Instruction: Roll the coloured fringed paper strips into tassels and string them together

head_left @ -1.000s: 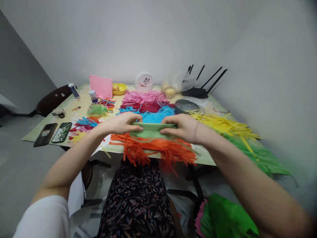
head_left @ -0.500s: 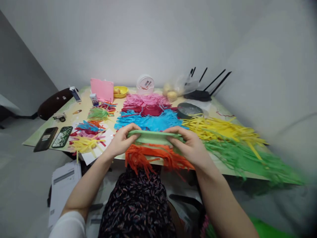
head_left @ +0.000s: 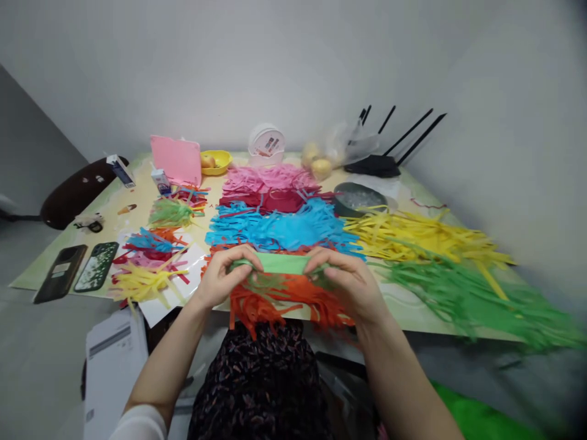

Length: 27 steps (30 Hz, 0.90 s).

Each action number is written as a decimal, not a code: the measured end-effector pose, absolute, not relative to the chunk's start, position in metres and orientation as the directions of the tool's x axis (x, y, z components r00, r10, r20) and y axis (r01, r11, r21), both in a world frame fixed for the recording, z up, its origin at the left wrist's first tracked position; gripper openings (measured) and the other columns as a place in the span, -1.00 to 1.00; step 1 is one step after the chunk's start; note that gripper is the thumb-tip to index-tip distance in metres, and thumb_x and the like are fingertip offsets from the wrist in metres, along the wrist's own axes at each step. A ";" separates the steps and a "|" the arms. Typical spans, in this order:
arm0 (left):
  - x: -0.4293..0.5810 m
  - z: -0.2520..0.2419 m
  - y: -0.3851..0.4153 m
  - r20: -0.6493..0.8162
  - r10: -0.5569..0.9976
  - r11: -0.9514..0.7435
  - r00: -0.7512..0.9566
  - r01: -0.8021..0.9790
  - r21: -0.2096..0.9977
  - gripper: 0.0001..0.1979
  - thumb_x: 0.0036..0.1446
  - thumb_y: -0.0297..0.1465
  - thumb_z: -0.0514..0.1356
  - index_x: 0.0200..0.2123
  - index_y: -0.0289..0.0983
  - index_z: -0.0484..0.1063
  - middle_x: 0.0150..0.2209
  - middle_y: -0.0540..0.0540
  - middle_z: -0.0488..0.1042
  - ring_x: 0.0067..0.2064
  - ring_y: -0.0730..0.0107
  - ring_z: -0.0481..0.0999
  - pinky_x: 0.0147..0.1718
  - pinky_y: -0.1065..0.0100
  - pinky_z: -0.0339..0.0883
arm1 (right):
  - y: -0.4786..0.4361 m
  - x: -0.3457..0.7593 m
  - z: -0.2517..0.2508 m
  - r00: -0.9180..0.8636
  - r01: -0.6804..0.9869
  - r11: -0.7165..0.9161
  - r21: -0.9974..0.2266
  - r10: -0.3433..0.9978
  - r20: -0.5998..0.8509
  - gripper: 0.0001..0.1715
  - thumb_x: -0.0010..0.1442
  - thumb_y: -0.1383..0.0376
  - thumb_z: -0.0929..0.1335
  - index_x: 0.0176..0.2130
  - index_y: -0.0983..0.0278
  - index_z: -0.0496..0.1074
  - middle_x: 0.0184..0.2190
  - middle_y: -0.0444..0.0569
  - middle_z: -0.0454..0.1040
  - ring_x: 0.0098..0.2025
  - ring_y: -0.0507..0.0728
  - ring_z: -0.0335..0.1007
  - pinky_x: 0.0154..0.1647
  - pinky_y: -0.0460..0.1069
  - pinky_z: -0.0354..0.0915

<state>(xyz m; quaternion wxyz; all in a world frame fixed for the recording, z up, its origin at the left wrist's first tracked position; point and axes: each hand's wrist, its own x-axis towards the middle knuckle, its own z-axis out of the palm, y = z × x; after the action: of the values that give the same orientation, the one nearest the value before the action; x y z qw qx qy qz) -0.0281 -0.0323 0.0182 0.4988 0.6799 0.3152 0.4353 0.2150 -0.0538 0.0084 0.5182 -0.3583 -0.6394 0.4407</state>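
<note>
A light green strip of tissue paper is stretched between my two hands in the head view. My left hand pinches its left end, and my right hand grips the right end, with fingers curled over it. Under the strip lies orange fringed paper, its ends hanging over the table's near edge. Behind my hands is blue fringed paper, then dark red paper and pink fringed paper. My fingers hide both ends of the green strip.
Yellow fringe and green fringe spread across the right side. Small multicoloured tassels and two phones lie at the left. Along the back stand a pink board, a yellow bowl and a black router.
The green strip and both hands now sit slightly lower in view, with the strip's flat face showing more. My fingers have curled further over its ends. The camera view has shifted a little.
</note>
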 end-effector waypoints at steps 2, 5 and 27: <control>-0.023 0.017 -0.029 0.283 0.879 -0.337 0.384 0.081 0.938 -0.87 0.12 -0.36 0.21 -0.43 -0.29 0.41 -0.46 -0.01 0.41 -0.40 0.46 0.39 -0.37 0.43 0.26 | -0.055 0.215 0.012 -0.159 0.142 0.400 -0.906 0.912 0.378 -0.74 0.23 0.18 0.37 -0.45 0.24 0.50 -0.45 -0.08 0.49 -0.37 0.08 0.40 -0.31 -0.04 0.30; -0.015 0.013 -0.025 0.315 0.904 -0.388 0.291 0.243 0.889 -0.84 0.11 -0.36 0.26 -0.43 -0.27 0.34 -0.42 0.01 0.40 -0.35 0.45 0.39 -0.30 0.43 0.28 | -0.061 0.213 0.013 -0.067 0.380 0.397 -0.836 0.913 0.403 -0.89 0.21 0.25 0.40 -0.36 0.23 0.48 -0.40 -0.09 0.53 -0.35 0.08 0.44 -0.27 -0.05 0.32; -0.015 -0.010 -0.019 0.031 0.918 0.049 0.395 -0.192 0.980 -0.85 0.17 -0.35 0.26 -0.27 -0.32 0.54 -0.45 -0.05 0.55 -0.44 0.50 0.49 -0.38 0.47 0.35 | -0.061 0.206 -0.020 0.064 -0.015 0.208 -0.978 0.976 0.206 -0.82 0.16 0.41 0.37 -0.34 0.19 0.59 -0.48 -0.14 0.54 -0.44 0.01 0.48 -0.40 -0.12 0.39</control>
<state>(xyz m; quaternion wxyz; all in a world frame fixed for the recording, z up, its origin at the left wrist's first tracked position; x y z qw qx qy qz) -0.0145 -0.0191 -0.0104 0.6403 0.5364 0.3384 0.4333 0.2059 -0.0611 -0.0196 0.5700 -0.4550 -0.5281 0.4349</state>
